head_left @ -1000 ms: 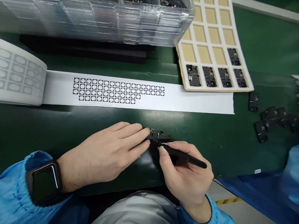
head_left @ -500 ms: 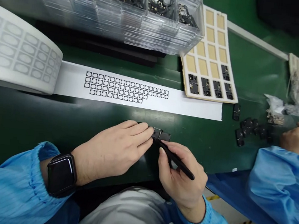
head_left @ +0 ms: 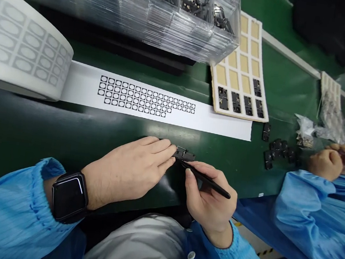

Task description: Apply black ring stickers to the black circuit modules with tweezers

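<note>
A small black electronic part (head_left: 185, 154) lies on the green mat near the table's front edge. My left hand (head_left: 130, 170) rests palm down with its fingertips pinched on the part's left end; a dark smartwatch (head_left: 70, 196) sits on that wrist. My right hand (head_left: 210, 196) grips black tweezers (head_left: 205, 180) like a pen, their tip touching the part's near edge. Both sleeves are blue.
A white label strip (head_left: 147, 99) printed with small squares runs from a roll (head_left: 22, 52) at left. Clear stacked trays (head_left: 148, 10) stand behind. A tan tray (head_left: 240, 77) holds several black parts; loose parts (head_left: 277, 152) lie right of it. A co-worker's hands (head_left: 333, 162) are at right.
The view has swung right, bringing the co-worker's hands into sight. My right hand has turned the tweezers to a flatter angle against the part. My left hand keeps its hold.
</note>
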A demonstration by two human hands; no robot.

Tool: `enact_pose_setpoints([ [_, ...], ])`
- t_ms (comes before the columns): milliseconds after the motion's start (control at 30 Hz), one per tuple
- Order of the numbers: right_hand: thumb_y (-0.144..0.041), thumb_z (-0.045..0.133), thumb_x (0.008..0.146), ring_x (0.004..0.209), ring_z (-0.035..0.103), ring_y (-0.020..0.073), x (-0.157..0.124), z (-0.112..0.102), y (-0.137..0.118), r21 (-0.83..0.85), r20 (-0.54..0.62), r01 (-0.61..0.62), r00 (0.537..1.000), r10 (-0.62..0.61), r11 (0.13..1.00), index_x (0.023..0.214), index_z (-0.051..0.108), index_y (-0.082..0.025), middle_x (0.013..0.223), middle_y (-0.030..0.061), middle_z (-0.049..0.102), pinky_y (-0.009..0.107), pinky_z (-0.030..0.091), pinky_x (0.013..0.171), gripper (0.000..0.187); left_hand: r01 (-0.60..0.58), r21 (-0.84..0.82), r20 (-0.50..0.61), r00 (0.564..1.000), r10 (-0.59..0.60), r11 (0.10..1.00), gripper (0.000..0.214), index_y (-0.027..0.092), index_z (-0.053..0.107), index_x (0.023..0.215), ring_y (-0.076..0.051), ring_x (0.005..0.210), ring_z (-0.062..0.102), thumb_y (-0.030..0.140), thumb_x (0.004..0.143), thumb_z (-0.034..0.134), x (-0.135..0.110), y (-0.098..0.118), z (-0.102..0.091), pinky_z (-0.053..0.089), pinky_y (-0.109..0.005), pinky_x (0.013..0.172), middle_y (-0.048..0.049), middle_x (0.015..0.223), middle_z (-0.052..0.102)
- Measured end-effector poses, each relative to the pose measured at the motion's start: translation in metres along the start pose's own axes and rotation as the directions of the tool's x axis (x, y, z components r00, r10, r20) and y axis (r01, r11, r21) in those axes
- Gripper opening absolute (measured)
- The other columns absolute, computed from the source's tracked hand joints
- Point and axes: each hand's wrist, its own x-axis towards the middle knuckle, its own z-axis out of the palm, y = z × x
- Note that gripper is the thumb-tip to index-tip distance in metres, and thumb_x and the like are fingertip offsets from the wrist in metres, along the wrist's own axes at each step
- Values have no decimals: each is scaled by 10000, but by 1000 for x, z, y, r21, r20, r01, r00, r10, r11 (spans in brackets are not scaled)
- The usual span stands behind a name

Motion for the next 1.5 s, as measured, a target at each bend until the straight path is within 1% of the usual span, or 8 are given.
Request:
enact_pose_setpoints([
  [300, -57, 755, 878, 915, 791, 156, 11, 0, -9, -108, 15, 121, 993, -120, 987, 1054, 683, -179, 1006, 58, 807, 236, 654, 869, 226, -18, 10, -89, 996, 18, 1000, 379, 35, 713, 1277, -359, 1320, 597, 107, 1030, 435, -1, 0, -2, 545, -491, 1062, -203, 1377, 678],
  [500, -66, 758, 883, 895, 791, 146, 14, -1, -10, -129, 32, 116, 993, -112, 985, 1042, 685, -177, 1001, 51, 810, 219, 651, 855, 207, -26, -3, -102, 994, 25, 1000, 370, 27, 730, 1251, -372, 1319, 599, 113, 1024, 451, -2, 1, -2, 547, -502, 1058, -223, 1360, 683],
  [767, -28, 772, 841, 930, 785, 156, 7, -3, -2, -11, 23, 48, 999, -48, 999, 1088, 694, -191, 1045, 40, 805, 257, 643, 883, 305, -17, -17, -104, 994, 15, 1000, 379, 25, 723, 1267, -369, 1331, 590, 110, 1034, 437, -1, 1, -2, 548, -503, 1067, -218, 1396, 664],
  [933, -34, 761, 846, 976, 780, 184, 10, -9, -4, 9, 100, 20, 995, -21, 1000, 1098, 675, -202, 1059, 46, 791, 300, 647, 898, 315, -26, -31, -110, 994, 23, 999, 387, 27, 732, 1254, -360, 1329, 595, 110, 1041, 420, -1, 1, 0, 546, -499, 1065, -203, 1425, 655],
  [1067, -44, 745, 863, 977, 779, 164, 18, -14, -7, -41, 152, 78, 986, -71, 996, 1101, 667, -195, 1051, 44, 789, 261, 635, 906, 292, -23, -35, -111, 994, 19, 999, 377, 29, 722, 1270, -362, 1347, 583, 117, 1041, 435, 0, 1, 4, 527, -507, 1087, -200, 1406, 667],
  [1233, -79, 729, 895, 942, 781, 143, 27, -16, -12, -139, 198, 164, 971, -134, 977, 1063, 671, -187, 1026, 51, 793, 215, 620, 903, 207, -13, -36, -109, 994, 9, 999, 368, 52, 726, 1248, -346, 1320, 603, 121, 1054, 421, 2, 2, 3, 543, -484, 1046, -179, 1363, 693],
  [1367, -87, 712, 914, 924, 780, 144, 31, -15, -15, -198, 212, 229, 959, -186, 953, 1055, 657, -183, 1011, 61, 792, 212, 625, 883, 180, -9, -47, -83, 997, 5, 999, 368, 63, 719, 1259, -341, 1315, 602, 130, 1055, 420, 4, 2, 0, 535, -482, 1042, -173, 1372, 683],
  [1500, -74, 705, 917, 925, 781, 149, 30, -15, -16, -203, 235, 241, 953, -191, 949, 1065, 645, -189, 1022, 63, 791, 221, 632, 873, 197, -1, -47, -71, 997, -2, 999, 358, 76, 711, 1270, -335, 1325, 589, 141, 1056, 431, 4, 4, -1, 517, -479, 1058, -164, 1401, 663],
])
